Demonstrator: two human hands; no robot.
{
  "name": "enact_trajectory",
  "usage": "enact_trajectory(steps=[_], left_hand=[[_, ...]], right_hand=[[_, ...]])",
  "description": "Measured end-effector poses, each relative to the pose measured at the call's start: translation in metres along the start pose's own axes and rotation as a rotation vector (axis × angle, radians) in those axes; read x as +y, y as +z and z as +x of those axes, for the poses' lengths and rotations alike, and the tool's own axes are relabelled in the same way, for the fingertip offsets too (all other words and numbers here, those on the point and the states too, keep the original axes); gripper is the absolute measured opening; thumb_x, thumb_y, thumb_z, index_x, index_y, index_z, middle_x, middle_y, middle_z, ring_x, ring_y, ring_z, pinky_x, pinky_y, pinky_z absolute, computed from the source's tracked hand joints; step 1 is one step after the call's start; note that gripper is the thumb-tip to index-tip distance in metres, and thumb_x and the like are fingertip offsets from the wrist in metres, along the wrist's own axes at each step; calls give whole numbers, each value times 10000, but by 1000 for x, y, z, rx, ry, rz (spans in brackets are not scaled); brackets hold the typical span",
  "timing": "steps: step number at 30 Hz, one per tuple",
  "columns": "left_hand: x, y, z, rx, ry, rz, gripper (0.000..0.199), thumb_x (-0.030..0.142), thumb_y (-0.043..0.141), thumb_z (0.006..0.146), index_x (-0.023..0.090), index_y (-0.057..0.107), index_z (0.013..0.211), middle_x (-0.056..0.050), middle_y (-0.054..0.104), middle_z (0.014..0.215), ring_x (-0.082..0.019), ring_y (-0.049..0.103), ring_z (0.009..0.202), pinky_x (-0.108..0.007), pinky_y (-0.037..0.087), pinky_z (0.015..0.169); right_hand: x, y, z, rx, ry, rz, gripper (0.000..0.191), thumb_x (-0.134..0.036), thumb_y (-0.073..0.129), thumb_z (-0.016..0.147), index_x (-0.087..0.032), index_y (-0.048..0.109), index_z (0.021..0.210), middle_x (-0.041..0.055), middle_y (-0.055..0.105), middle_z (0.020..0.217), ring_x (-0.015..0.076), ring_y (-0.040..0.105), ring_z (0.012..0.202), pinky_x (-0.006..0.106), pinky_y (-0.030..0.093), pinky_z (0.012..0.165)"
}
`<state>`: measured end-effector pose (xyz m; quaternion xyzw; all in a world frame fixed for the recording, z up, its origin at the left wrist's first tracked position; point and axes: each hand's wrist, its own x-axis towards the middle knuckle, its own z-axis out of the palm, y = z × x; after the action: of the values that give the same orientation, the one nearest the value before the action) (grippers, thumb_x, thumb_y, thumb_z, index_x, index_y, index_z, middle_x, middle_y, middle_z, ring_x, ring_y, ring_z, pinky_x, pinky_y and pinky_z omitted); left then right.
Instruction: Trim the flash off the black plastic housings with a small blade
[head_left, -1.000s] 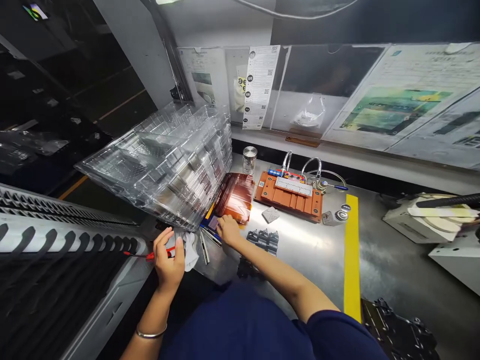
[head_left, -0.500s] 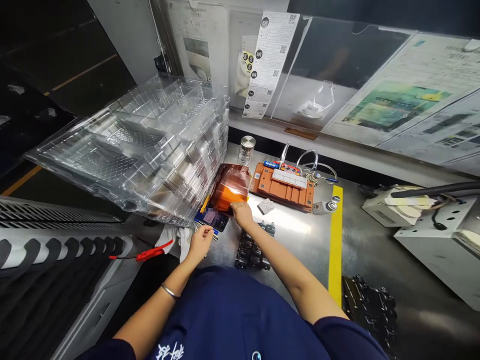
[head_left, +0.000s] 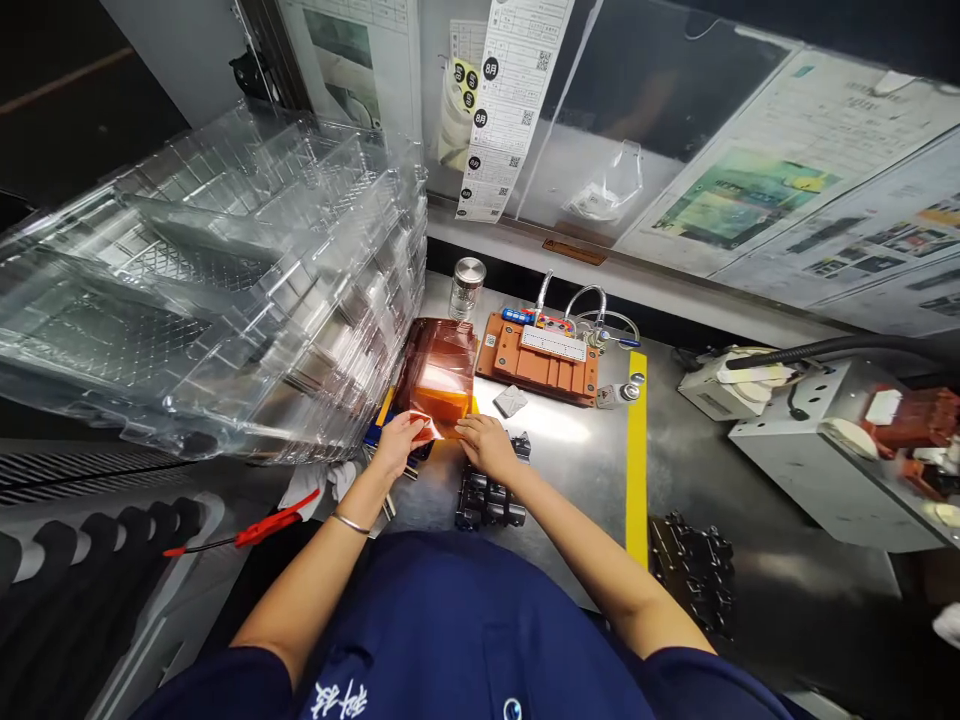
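A shiny, translucent amber plastic film (head_left: 444, 362) lies on the metal bench in front of me; whether it is a bag or loose sheets I cannot tell. My left hand (head_left: 397, 445) is closed in a pinch on its near left corner, which is lifted a little. At the near right edge, my right hand (head_left: 487, 445) has its fingers closed on the same film. Below my right hand is a black moulded plastic part (head_left: 491, 500). Pens and a dark blue item lie partly hidden beside my left hand.
Stacked clear plastic trays (head_left: 300, 300) lean in from the left. Behind the film stands a lidded glass jar (head_left: 467, 285). A brown fixture block (head_left: 536, 365) with hoses, a small grey piece (head_left: 511, 401) and yellow tape (head_left: 637, 460) are to the right. Another black part (head_left: 690, 570) lies beyond the tape.
My left hand has moved up to the film and pinched its near left corner, now raised. My right hand stays at the near edge. The phone is now covered. The view has shifted right.
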<state>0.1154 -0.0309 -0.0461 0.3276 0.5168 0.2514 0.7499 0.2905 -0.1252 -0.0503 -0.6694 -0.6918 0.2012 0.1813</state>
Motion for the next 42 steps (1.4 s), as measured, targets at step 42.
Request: enact_trajectory(steps=[42], left_hand=[[23, 51, -40, -176, 587, 621, 288, 324, 465, 919, 173, 709, 895, -60, 749, 779, -161, 685, 626, -259, 537, 601]], right_hand=[[-26, -138, -57, 421, 656, 629, 369, -520, 729, 657, -153, 689, 654, 45, 690, 588, 156, 641, 546, 267, 529, 542]])
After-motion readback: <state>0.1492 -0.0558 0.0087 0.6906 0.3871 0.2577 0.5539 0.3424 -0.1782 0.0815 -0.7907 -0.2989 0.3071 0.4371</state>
